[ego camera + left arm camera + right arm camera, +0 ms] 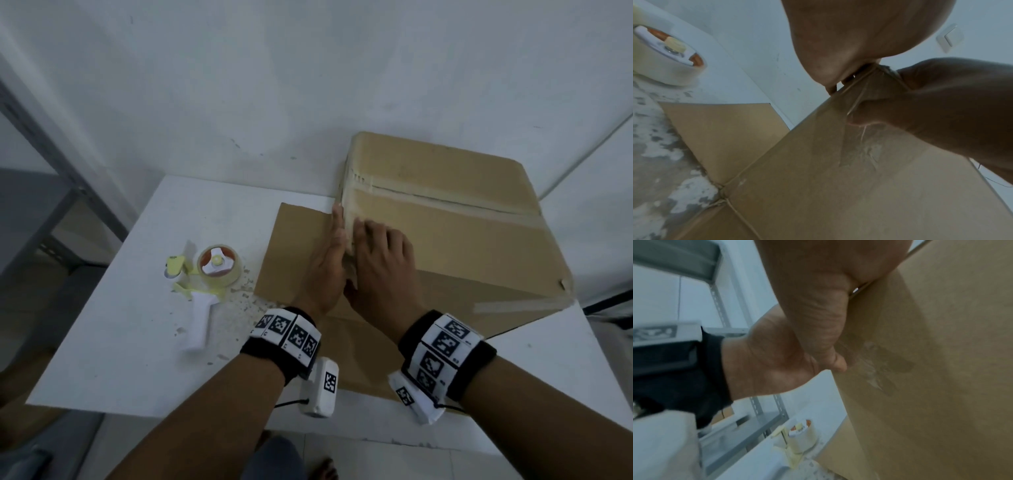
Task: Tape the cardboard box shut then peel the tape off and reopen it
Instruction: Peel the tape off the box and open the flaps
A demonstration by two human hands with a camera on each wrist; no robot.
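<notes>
While the cardboard box (445,219) is sitting taped on the worktop (137,308), I'm laying my flat left hand (329,260) against its left end. Left wrist cam: right hand (941,105) is pinching the tape (857,97). Right wrist cam's showing the tape dispenser (797,438) below.

I'm seeing dim, flat, bluish light in all three views — shadows are lying soft, with no glare. The head view is bending straight lines at its edges. Both wrist views are showing the nearest skin blurred and dark — grainy too.
</notes>
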